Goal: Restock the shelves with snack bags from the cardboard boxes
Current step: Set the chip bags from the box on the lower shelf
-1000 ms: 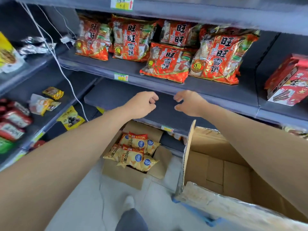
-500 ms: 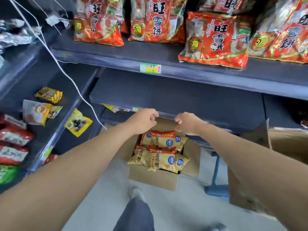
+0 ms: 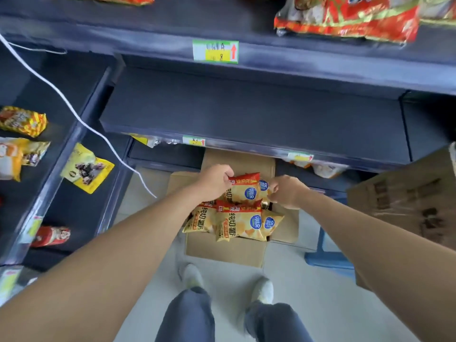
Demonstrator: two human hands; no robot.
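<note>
The pale floor [image 3: 320,304] is carrying an open cardboard box [image 3: 227,253], which is sitting just before the bottom of the shelving. It is also carrying a blue stand [image 3: 328,264] to the right, with a second cardboard box [image 3: 407,206] sitting over it (its footing is hidden). The top shelf [image 3: 148,38] is holding red snack bags [image 3: 345,18] and showing a green price tag [image 3: 215,51] on its front edge. The side shelf [image 3: 74,213] at the left is bearing a yellow packet [image 3: 86,169] and, nearer the camera, a red packet [image 3: 50,235]
</note>
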